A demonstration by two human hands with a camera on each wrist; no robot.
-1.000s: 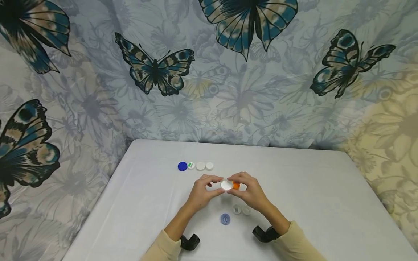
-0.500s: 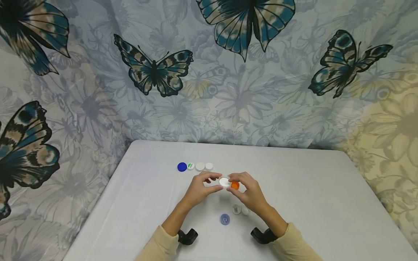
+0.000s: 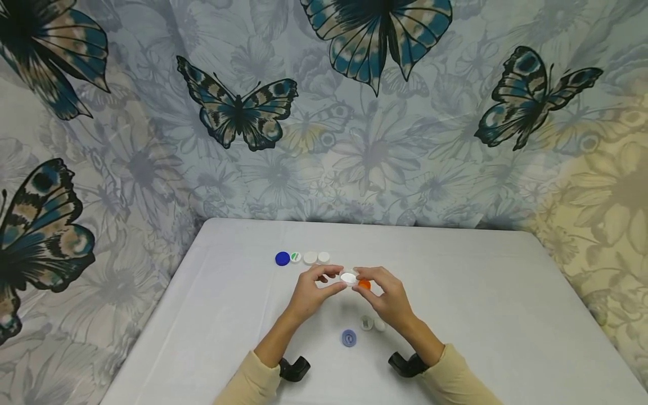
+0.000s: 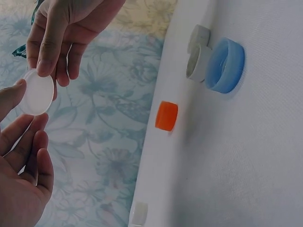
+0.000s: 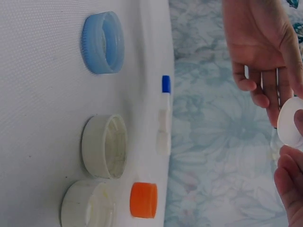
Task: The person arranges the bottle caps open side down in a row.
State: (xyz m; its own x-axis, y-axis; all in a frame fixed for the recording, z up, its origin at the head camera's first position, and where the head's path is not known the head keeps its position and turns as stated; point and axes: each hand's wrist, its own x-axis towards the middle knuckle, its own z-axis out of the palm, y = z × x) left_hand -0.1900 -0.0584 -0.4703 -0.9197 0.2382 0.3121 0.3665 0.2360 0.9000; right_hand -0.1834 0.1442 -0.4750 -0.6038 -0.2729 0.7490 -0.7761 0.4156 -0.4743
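Above the flat white table point(image 3: 202, 326), a thin white round plastic lid point(image 3: 348, 278) hung midway between your left hand point(image 3: 310, 289) and your right hand point(image 3: 388, 293), neither nearer, each pinching its own side of the rim, while a round orange plastic cap point(image 3: 364, 285) rested below the right

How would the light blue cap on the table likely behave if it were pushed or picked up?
The light blue cap would probably slide rather than tip, since it sits flat and looks wider than tall. Its hollow, open-topped shape suggests it is light for its size. The ribbed outer side may help against slipping.
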